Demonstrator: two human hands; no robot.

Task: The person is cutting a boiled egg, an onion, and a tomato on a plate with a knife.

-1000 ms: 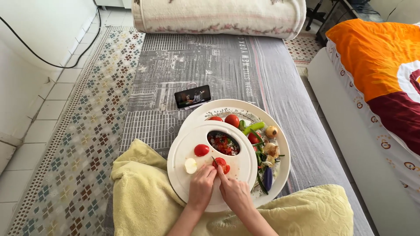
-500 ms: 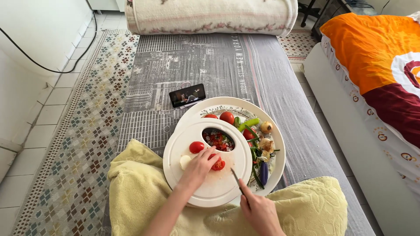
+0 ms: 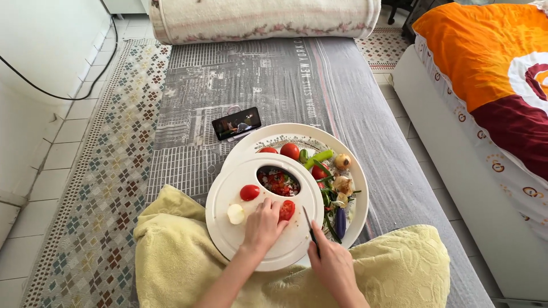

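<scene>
Grey printed sheet (image 3: pixel 257 80) on floor mattress; left fingers (image 3: pixel 271 212) pinching tomato piece (image 3: pixel 287 210).

White round cutting board (image 3: pixel 240 236) with a red tomato half (image 3: pixel 286 210) and a red whole tomato (image 3: pixel 249 192). Pale yellow towel (image 3: pixel 182 256) nearest. Grey sheet (image 3: pixel 257 80) printed with a city skyline, far and centre. Rug (image 3: pixel 108 171) at left patterned in small red, green and blue diamonds. Orange, maroon and white blanket (image 3: pixel 491 63) at right. Green peppers (image 3: pixel 317 157) on the white tray (image 3: pixel 361 194).
</scene>
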